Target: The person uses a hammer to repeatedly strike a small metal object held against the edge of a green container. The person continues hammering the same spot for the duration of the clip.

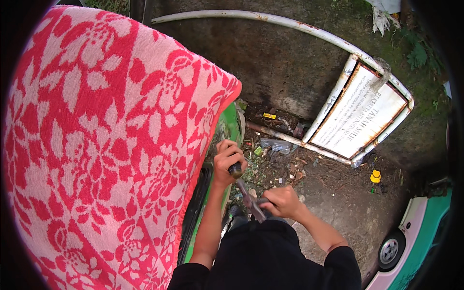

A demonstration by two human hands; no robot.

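My left hand is closed around a tool with a dark, rounded handle end, raised beside the green vehicle body. Below and to its right, my right hand grips the short handle of what looks like a hammer. The metal head sits in front of my waist, angled down and to the right. The two tools meet or overlap here; I cannot tell whether they touch. What the left tool's working end looks like is partly hidden. A red and pink floral cloth drapes over the vehicle at my left.
Ahead lies a white, rusty pipe frame holding a white sign board. Litter and dry leaves cover the dirt, with a yellow object to the right. A pink and teal vehicle stands at lower right. A concrete wall rises behind.
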